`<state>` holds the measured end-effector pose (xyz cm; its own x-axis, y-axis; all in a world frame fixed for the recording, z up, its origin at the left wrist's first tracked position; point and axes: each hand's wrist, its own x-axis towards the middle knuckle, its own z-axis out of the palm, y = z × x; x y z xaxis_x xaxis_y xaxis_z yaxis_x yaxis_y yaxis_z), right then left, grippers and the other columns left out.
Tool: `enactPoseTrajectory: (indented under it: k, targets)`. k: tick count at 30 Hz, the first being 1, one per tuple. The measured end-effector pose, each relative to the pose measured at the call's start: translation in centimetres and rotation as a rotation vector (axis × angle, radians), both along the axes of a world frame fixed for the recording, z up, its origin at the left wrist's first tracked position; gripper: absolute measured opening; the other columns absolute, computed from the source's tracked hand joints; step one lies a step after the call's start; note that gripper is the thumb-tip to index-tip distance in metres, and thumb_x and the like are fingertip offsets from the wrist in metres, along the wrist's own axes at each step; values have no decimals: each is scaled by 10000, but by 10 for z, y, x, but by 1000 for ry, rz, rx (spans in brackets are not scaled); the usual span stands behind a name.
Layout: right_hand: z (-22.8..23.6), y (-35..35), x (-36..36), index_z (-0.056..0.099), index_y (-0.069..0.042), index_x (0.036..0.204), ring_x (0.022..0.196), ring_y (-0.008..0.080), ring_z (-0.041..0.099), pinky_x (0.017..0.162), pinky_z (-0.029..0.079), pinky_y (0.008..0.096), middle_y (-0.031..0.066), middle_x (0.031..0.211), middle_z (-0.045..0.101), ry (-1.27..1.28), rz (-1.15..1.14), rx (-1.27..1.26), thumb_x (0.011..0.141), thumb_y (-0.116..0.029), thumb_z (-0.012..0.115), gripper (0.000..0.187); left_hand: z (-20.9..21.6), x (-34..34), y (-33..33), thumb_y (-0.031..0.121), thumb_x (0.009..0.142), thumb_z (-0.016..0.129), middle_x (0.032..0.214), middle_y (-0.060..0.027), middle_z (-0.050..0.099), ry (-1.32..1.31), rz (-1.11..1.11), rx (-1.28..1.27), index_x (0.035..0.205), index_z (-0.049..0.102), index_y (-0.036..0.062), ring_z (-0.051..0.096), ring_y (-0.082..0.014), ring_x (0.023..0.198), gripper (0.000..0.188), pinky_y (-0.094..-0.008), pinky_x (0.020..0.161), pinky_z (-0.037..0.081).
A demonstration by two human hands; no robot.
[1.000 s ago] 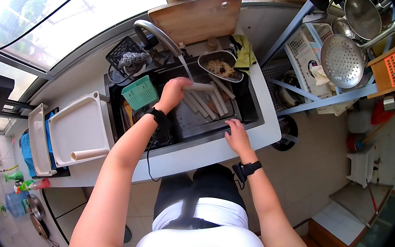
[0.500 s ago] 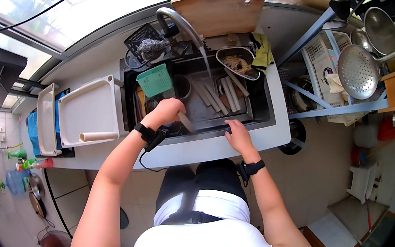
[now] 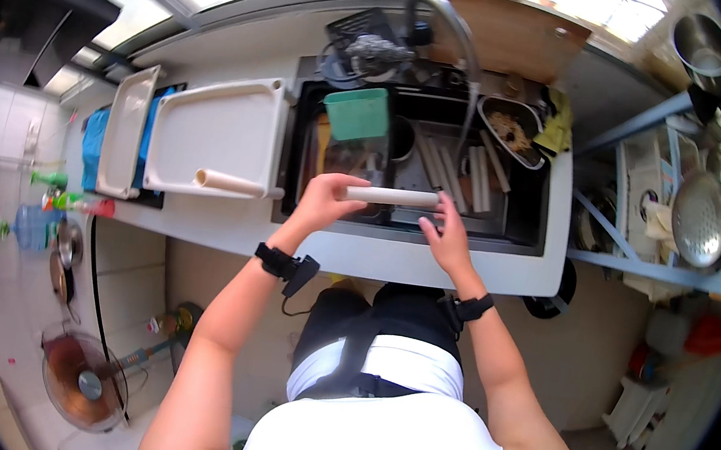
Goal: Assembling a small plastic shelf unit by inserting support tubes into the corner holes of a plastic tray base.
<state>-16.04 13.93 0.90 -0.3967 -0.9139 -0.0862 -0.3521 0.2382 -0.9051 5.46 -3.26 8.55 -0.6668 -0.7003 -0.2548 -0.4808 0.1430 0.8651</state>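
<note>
My left hand (image 3: 327, 203) is closed around the left end of a pale, straight stick (image 3: 395, 197) that looks like a peeled yam. It is level, above the front edge of the sink (image 3: 522, 231). At its other end my right hand (image 3: 447, 240) touches the tip with its fingertips, the thumb apart below. Several similar pale sticks (image 3: 480, 179) lie in the sink's right part, under the curved faucet (image 3: 461, 26). A green basket (image 3: 356, 115) sits over the sink's left part. Another pale stick (image 3: 231, 183) rests on the front rim of a white tray (image 3: 209, 139).
A strainer bowl (image 3: 509, 128) with brownish scraps sits at the sink's far right corner, beside a yellow-green cloth (image 3: 558, 123). Behind the faucet leans a wooden board (image 3: 514, 37). A blue metal rack (image 3: 645, 251) with pans stands at right, a fan (image 3: 85, 380) on the floor at left.
My left hand has lifted the stick from the sink's front and turned it level. My right hand has come to its right end. The view has shifted, and water no longer shows under the faucet.
</note>
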Motion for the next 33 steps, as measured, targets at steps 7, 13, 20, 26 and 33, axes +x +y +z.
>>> enactPoseTrajectory:
  k: [7,13,20,26,33]
  targets:
    - [-3,-17,0,559,-50,1274,792,94,589,637,504,237,58,993,603,-451,-4,157,954,-255,610,383,-3,39,25,-1,784,740,1011,-64,700,256,136,404,1156,661,-14,654,-117,890,381,-268,811,533]
    - [-4,-26,16,610,-49,1176,758,76,584,648,484,221,17,881,620,-380,192,216,940,-219,630,291,-16,75,35,5,807,721,1035,-79,689,205,164,221,1119,657,-20,652,-143,947,319,-284,847,531]
    - [11,-37,77,514,-48,1307,936,194,624,783,532,301,130,1185,597,-102,265,129,893,-176,687,467,-7,148,36,-6,804,749,1033,-62,673,493,423,334,1133,652,1,638,-125,952,343,-258,850,530]
    - [6,-29,102,540,-45,1264,941,210,643,767,536,315,130,1208,591,85,302,206,873,-142,683,428,20,215,22,-11,801,743,1002,-12,623,455,539,142,1115,678,14,615,-106,945,321,-242,823,534]
    - [9,-34,130,566,-43,1232,928,214,648,774,529,323,131,1173,605,133,347,247,868,-109,668,383,20,268,5,-28,824,716,1035,-79,663,556,659,188,1159,634,-29,637,-128,935,345,-267,824,567]
